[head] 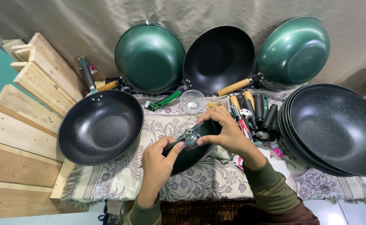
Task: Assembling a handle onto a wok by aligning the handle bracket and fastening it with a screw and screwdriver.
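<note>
We pinch the metal handle bracket (189, 137) between our hands: the left hand (158, 160) closes on its green handle stub from below-left, the right hand (226, 131) holds the dark pan (195, 148) by the rim just right of it. The bracket's long axis runs leftward from the rim, toward our left hand

Against the draped cloth lean two green woks (150, 58) (293, 52) with a black wok (218, 58) between; a speckled black pan (100, 126) sits left beside pale wooden planks (22, 125), stacked black pans (335, 129) right, a small clear bowl (192, 101) and loose handles (258, 112) on the floral mat (120, 175)
</note>
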